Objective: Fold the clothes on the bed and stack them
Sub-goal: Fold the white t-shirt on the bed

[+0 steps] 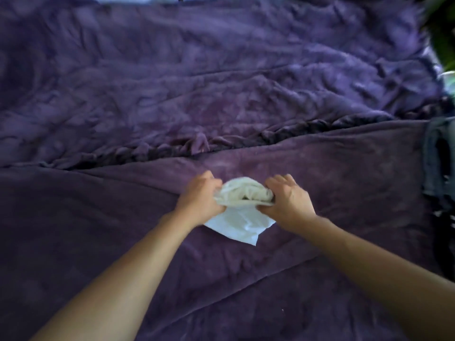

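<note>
White cloth (243,193), left hand (200,198) and right hand (290,200) gripping it, purple bed (221,82) (roomy beyond), maybe jeans (435,156) at edge.

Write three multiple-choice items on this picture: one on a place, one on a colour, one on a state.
1. Where do the denim clothes lie? A) at the bed's right edge B) between the hands C) at the left edge
2. What colour is the bed cover? A) green B) purple C) red
3. Who holds the white cloth? A) both hands B) one hand only C) no hand
Answers: 1 A, they show at the far right; 2 B, it is purple all over; 3 A, the left hand and the right hand each grip its bunched top.
</note>
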Action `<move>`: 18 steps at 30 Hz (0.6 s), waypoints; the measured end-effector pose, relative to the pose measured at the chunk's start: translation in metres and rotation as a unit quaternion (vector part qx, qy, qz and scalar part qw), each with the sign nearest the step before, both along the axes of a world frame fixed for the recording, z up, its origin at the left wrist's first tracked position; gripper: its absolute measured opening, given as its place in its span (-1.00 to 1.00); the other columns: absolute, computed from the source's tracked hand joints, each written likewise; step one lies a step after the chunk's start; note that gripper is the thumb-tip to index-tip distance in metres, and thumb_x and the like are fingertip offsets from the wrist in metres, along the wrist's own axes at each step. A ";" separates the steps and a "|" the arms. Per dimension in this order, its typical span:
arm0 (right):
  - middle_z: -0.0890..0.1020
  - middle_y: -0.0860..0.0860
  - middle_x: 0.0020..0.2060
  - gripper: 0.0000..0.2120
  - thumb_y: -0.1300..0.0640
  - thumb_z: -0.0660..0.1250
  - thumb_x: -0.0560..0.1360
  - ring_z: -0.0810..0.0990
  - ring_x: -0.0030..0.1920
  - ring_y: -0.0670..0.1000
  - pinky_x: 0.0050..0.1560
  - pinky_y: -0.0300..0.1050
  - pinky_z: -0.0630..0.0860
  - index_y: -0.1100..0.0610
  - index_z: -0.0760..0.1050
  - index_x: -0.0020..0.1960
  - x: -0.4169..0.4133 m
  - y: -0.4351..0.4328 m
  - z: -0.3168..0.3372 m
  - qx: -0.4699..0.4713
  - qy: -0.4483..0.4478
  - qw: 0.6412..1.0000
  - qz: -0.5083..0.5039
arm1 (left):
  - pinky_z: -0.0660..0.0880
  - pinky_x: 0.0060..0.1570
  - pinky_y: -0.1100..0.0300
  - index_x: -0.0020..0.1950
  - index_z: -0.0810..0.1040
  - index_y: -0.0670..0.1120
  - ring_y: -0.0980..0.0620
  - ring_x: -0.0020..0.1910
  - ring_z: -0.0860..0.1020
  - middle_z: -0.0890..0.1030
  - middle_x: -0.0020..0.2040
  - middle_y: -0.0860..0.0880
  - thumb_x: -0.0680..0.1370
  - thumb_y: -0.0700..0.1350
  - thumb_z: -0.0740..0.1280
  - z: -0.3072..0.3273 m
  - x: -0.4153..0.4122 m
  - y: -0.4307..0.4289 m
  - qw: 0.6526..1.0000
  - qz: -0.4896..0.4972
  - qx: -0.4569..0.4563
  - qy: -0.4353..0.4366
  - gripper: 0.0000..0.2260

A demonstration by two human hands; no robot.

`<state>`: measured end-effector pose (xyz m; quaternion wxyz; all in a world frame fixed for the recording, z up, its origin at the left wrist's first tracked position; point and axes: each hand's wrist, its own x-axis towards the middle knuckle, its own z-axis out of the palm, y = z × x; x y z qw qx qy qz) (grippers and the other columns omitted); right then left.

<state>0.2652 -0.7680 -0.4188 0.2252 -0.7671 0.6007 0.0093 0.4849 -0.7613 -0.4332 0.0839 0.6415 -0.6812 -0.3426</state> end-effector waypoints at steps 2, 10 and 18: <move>0.48 -0.08 0.00 -0.61 -0.08 0.50 0.28 0.36 0.14 0.04 -0.25 -0.06 0.43 0.08 0.47 -0.03 -0.021 0.029 0.017 -0.026 -0.001 1.000 0.012 | 0.34 -0.25 0.14 -0.26 0.47 -0.04 -0.15 -0.10 0.55 0.51 -0.16 -0.01 0.31 -0.11 0.44 0.023 -0.019 0.021 0.998 -0.055 -0.029 -0.017 -0.85; 0.63 -0.07 -0.15 -0.63 -0.16 0.40 0.38 0.60 -0.06 0.10 -0.23 -0.09 0.33 -0.02 0.38 0.05 -0.138 0.102 0.110 0.010 0.015 0.998 -0.053 | 0.37 -0.30 0.01 -0.23 0.29 0.01 -0.22 -0.10 0.55 0.63 -0.16 -0.09 0.40 -0.02 0.33 0.106 -0.129 0.076 0.992 -0.125 -0.033 0.005 -0.79; 0.60 -0.10 -0.19 -0.57 -0.18 0.47 0.33 0.60 -0.09 0.07 -0.16 -0.05 0.46 -0.09 0.40 0.08 -0.311 0.146 0.187 -0.027 -0.047 0.991 -0.126 | 0.44 -0.33 -0.06 -0.36 0.28 -0.01 -0.09 -0.35 0.50 0.49 -0.43 0.03 0.34 -0.04 0.35 0.183 -0.295 0.097 0.984 -0.153 -0.051 0.073 -0.76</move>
